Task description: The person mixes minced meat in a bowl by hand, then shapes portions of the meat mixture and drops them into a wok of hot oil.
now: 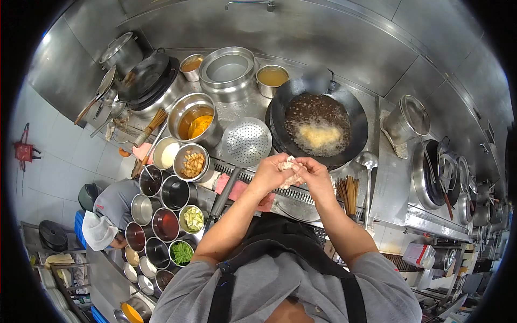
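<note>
Pinkish food [291, 180], btwn hands [271, 173] [315, 173], nr wok [357, 123]

The bare left hand [272, 171] and bare right hand [313, 171] meet just right of the frame's centre, side by side, backs turned mostly upward. Fingers of both curl inward, thumbs bent toward each other in the narrow space between, in a two-handed grip. The bare left forearm [229, 222] slants up and right from the lower middle; the bare right forearm [340, 222] slants up and left from the lower right, its elbow bent.
</note>
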Tool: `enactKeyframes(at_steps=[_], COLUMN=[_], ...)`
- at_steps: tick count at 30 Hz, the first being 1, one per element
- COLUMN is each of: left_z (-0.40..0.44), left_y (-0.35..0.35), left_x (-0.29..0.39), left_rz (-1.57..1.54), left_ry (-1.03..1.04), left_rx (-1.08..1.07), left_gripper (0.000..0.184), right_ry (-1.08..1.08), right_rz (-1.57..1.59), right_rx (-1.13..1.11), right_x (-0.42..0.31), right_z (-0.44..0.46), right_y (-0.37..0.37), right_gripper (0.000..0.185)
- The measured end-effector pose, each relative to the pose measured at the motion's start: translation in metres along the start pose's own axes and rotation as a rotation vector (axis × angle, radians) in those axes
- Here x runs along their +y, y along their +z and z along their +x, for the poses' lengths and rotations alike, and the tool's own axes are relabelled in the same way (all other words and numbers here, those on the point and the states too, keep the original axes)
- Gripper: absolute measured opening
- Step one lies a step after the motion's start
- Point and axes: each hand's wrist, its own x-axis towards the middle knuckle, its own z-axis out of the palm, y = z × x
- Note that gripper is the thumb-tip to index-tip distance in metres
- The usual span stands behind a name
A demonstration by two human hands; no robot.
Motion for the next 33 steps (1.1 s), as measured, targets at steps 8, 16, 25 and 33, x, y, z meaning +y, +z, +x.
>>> enactKeyframes(at_steps=[8,16,25,33], left_z=[-0.009,0.001,-0.002,-0.013], left_y=[-0.003,-0.013,-0.021,-0.034], left_x=[0.003,0.01,-0.008,-0.014], left_rz=[-0.327,-0.463,-0.434,-0.458], left_ry=[-0.12,-0.112,-0.146,-0.244], left_rx=[-0.033,0.021,0.02,0.121], left_gripper=[0.018,0.017,0.017,0.018], right_ry=[0.103,-0.067,0.043,0.04], right_rz=[0.257,0.545,0.299,-1.031], right_rx=[0.021,0.299,0.285,0.489], right_x=[0.01,-0.006,0.013,0.023], right_z=[-0.017,-0.013,0.029,0.098], right_y=[-0.028,-0.05,-0.094,-0.197], right_gripper=[0.011,0.014,0.016,0.02])
